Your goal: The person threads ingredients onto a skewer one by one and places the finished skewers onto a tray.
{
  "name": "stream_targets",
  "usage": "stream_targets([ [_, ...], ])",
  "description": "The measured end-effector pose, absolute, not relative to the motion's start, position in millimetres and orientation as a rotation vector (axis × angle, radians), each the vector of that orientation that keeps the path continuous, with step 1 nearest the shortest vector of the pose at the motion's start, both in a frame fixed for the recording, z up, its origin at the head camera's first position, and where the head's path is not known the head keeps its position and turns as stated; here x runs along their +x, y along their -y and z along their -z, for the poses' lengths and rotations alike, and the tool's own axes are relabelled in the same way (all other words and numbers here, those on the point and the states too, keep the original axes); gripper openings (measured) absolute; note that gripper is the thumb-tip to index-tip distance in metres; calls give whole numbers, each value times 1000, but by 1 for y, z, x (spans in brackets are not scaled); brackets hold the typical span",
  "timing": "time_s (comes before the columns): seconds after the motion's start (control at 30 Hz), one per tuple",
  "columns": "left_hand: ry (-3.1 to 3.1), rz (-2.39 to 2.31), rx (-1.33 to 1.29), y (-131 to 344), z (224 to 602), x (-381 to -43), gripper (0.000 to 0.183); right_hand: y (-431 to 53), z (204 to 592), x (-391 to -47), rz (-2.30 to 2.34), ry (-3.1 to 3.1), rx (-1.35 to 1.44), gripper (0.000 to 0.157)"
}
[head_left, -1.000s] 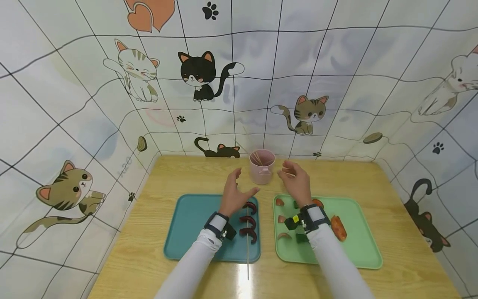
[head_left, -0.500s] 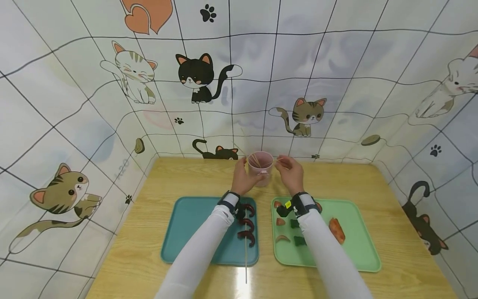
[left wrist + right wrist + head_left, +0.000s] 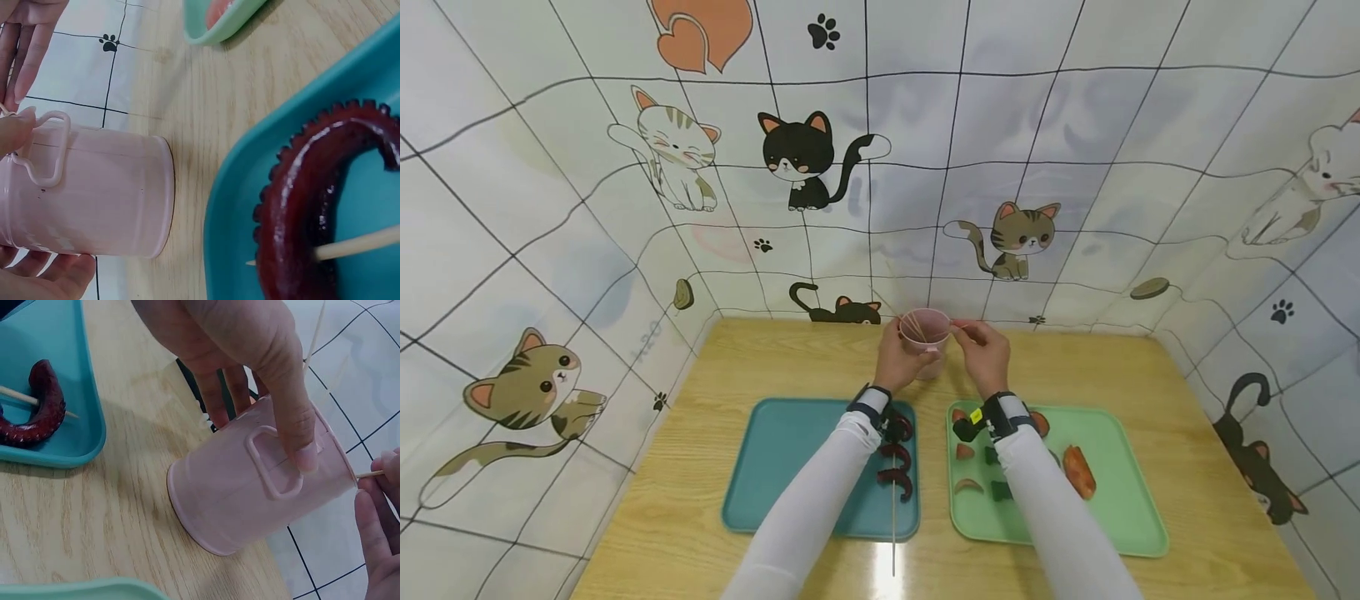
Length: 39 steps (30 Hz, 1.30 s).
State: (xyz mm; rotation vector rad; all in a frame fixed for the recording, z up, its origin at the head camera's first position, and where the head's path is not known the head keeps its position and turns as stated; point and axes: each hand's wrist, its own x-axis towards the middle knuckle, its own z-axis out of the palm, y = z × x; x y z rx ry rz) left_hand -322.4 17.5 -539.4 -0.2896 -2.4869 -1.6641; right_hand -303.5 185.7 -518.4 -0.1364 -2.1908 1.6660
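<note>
A pink metal bucket [image 3: 931, 367] with a small side handle stands at the back of the table. Several thin wooden skewers [image 3: 913, 323] lean inside it. My left hand [image 3: 899, 358] grips the bucket from the left, its thumb over the handle and its fingers round the far side. Across the rim, my right hand [image 3: 987, 357] pinches a wooden skewer [image 3: 369, 474] at the bucket's right edge; most of that skewer is hidden. Below my left wrist, three dark red octopus tentacles [image 3: 294, 206] are threaded on another skewer, lying along the right side of a teal tray [image 3: 805, 467].
To the right is a light green tray [image 3: 1123, 500] holding an orange-brown sausage-like piece [image 3: 1078, 472], dark green chunks [image 3: 1002, 490] and small pinkish pieces [image 3: 967, 485]. The tentacle skewer's end overhangs the teal tray's front. A cat-printed cloth wall [image 3: 910, 192] rises behind the table [image 3: 655, 500].
My left hand has moved up and right from over the teal tray and taken hold of the bucket. My right hand has come in to the rim and pinches a skewer there.
</note>
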Motion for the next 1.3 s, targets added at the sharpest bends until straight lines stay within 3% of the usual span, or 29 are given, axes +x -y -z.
stream_targets([
  [0.57, 2496, 1679, -311, -17, 542, -320, 93, -198, 505, -298, -1590, 2137, -21, 17],
  [1.03, 2550, 1703, -290, -11, 541, -323, 97, -218, 462, -288, -1695, 1997, -36, 25],
  [1.3, 2569, 1847, -234, 8, 535, -308, 98, -226, 440, -274, -1755, 1906, 32, 24],
])
